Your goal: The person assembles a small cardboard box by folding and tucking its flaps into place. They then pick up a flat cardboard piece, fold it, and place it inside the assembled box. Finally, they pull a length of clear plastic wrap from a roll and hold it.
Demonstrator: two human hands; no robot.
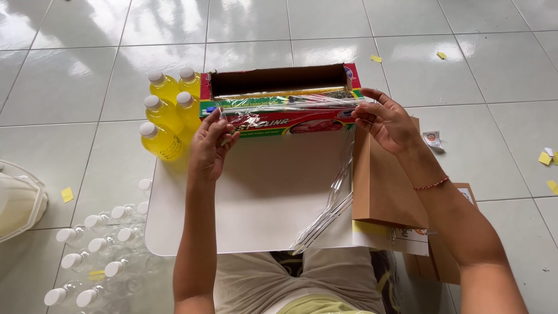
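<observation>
A long cling-film box [279, 99] in red, green and yellow lies open at the far edge of a white board [256, 197]. My left hand [210, 146] pinches the clear film [325, 203] near the box's left end. My right hand [386, 121] grips the film at the box's right end. The pulled sheet hangs loose and bunches into folds along the board's right side.
Several bottles of yellow liquid [165, 110] stand left of the box. Several clear white-capped bottles [99, 250] lie on the tiled floor at lower left. Brown cardboard pieces [383, 180] sit under my right forearm. Yellow paper scraps [546, 158] dot the tiles. A white plastic object [17, 200] is at far left.
</observation>
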